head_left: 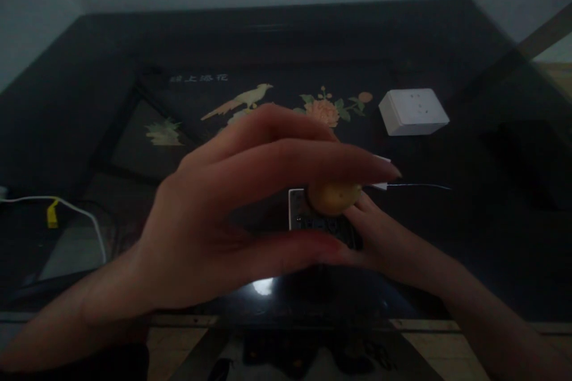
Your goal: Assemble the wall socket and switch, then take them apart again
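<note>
My left hand [192, 226] is large in the foreground, its index finger and thumb spread apart in a C shape. Between them shows a rounded yellow knob-like end [336, 198], perhaps a screwdriver handle seen end-on; the index finger partly covers it, and whether they touch is unclear. Under the knob is a white-edged piece with dark inner parts [308, 220], resembling the back of a wall socket. My right hand [379, 226] reaches in from the right and grips this piece, its fingers largely hidden behind my left hand.
On the dark glossy table [447, 47] stands a white box with socket holes [413, 112]. A white pointed piece [381, 181] lies beyond my right hand, by a thin wire [420, 185]. A white cable [83, 208] with a yellow tag [52, 214] lies left.
</note>
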Tool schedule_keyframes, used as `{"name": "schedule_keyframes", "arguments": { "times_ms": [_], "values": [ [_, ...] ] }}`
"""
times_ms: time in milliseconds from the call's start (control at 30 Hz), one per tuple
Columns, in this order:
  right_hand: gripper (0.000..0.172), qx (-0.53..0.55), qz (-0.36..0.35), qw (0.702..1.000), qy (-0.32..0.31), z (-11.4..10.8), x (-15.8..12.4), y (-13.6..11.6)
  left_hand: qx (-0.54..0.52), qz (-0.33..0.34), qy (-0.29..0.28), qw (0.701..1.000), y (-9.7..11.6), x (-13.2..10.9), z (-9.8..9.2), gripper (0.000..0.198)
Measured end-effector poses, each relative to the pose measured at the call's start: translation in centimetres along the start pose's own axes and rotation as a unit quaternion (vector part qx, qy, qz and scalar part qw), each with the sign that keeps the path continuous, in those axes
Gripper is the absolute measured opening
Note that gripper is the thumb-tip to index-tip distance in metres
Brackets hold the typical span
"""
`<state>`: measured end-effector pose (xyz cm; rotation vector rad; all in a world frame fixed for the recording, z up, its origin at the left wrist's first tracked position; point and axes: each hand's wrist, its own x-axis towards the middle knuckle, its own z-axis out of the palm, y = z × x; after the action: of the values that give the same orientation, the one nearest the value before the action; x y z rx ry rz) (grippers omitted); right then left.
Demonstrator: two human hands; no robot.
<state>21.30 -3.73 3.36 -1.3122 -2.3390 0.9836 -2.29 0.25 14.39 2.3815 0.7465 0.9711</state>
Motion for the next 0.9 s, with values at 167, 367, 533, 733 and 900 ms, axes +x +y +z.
{"name": "schedule_keyframes", "arguments": {
  "times_ms": [167,367,533,733,900],
  "values": [
    [0.106,-0.01,-0.009,1.0,0.002,0.2,-0.1,0.3,0.045,-0.011,0.066,0.997,-0.7,-0.9,0.6,0.031],
    [0.106,-0.007,-0.018,1.0,0.007,0.3,-0.3,0.4,0.021,-0.019,0.041,0.999,-0.3,-0.6,0.1,0.032],
    [0.104,-0.016,-0.003,1.0,-0.006,0.1,-0.1,0.1,0.027,-0.038,-0.066,0.997,-0.2,-0.4,-1.2,0.037],
    [0.108,-0.019,-0.016,1.0,-0.001,0.2,-0.3,0.4,0.022,-0.073,-0.03,0.997,-0.2,-1.1,-0.7,0.036],
    [0.105,-0.017,-0.017,1.0,-0.002,0.1,-0.2,0.3,0.008,-0.081,0.007,0.997,-0.2,-1.0,-0.1,0.03]
  ]
}}
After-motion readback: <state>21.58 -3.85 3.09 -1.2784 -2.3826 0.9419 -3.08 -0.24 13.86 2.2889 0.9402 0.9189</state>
